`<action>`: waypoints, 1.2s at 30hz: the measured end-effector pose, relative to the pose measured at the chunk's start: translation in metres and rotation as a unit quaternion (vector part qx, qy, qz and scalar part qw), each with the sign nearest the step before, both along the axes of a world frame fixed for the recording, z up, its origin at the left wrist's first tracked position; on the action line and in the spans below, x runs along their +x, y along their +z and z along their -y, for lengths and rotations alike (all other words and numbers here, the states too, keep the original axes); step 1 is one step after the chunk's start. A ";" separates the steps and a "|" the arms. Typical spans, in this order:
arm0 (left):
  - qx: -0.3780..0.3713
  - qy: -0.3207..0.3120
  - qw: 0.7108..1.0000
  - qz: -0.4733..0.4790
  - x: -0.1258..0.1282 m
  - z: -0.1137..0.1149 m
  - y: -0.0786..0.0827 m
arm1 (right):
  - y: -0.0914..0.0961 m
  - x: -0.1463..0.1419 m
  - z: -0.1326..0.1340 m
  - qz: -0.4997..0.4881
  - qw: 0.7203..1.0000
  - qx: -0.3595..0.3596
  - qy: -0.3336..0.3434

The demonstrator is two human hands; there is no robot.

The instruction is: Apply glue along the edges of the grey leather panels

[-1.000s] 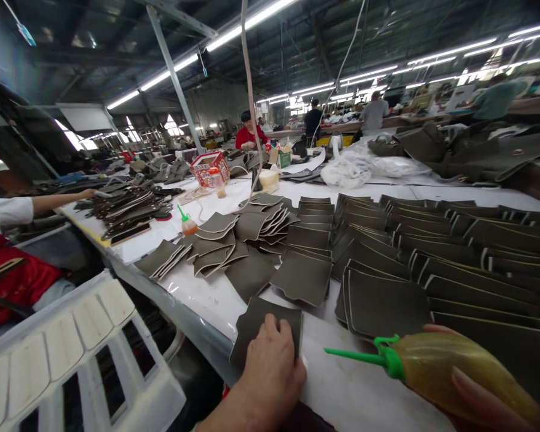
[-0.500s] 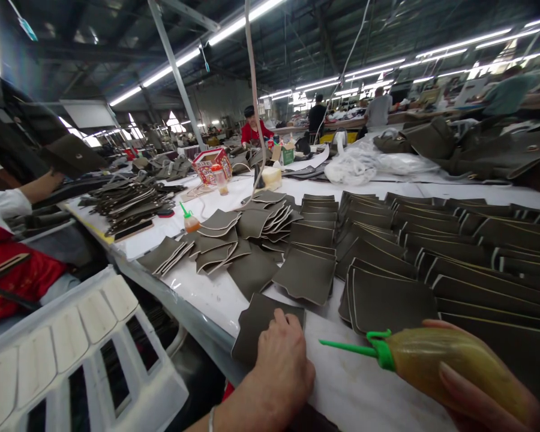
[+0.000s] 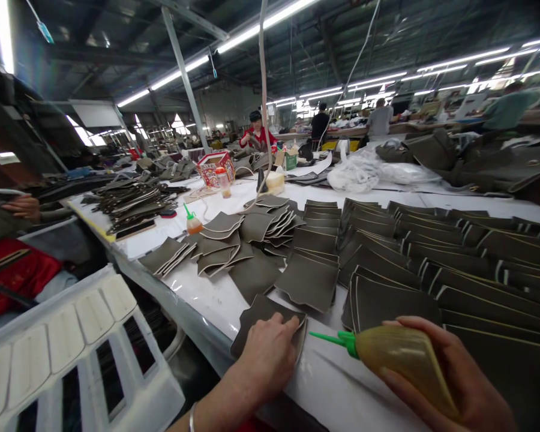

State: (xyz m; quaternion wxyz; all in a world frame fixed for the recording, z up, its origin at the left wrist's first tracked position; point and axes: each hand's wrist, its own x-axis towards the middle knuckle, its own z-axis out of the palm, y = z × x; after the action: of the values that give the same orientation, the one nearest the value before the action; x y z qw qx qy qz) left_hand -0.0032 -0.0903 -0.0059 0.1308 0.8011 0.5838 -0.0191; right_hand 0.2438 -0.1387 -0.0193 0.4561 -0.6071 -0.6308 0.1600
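Observation:
My left hand [image 3: 270, 345] is on a dark olive leather piece [image 3: 252, 318] at the table's near edge. Its index finger stretches toward the piece's right edge, the other fingers are bent, and the thumb is hidden. In my right hand [image 3: 459, 372] is a squeeze glue bottle [image 3: 398, 354] with yellowish-brown contents, tilted nearly sideways. The bottle's green nozzle [image 3: 330, 339] points left, its tip just right of the leather piece and seemingly apart from it. Overlapping leather pieces [image 3: 306, 279] lie beyond my hands.
Rows of overlapping leather pieces [image 3: 490, 294] cover the right side. A second green-tipped bottle [image 3: 192, 222] stands left of a loose pile. A white plastic chair [image 3: 85, 336] is at lower left, beside a person in red [image 3: 13, 276]. A cable [image 3: 264, 90] hangs over the table [image 3: 207, 306].
My right hand has brought the bottle leftward, nozzle closer to the leather piece. My left index finger has straightened toward the piece's edge. The neighbour's hand at left has lowered.

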 end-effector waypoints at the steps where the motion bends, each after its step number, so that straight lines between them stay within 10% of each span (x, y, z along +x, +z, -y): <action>1: 0.001 -0.003 1.000 0.003 -0.001 0.000 -0.001 | -0.003 0.001 -0.003 0.023 0.999 0.015 0.017; 36: -0.007 -0.022 0.999 0.037 -0.007 0.008 -0.014 | -0.011 -0.008 -0.024 0.039 0.996 0.005 0.076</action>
State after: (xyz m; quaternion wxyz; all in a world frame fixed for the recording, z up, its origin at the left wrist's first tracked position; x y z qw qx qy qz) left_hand -0.0104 -0.0980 -0.0195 0.1577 0.8131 0.5604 0.0034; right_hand 0.2357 -0.1150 -0.0305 0.4210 -0.5604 -0.6933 0.1671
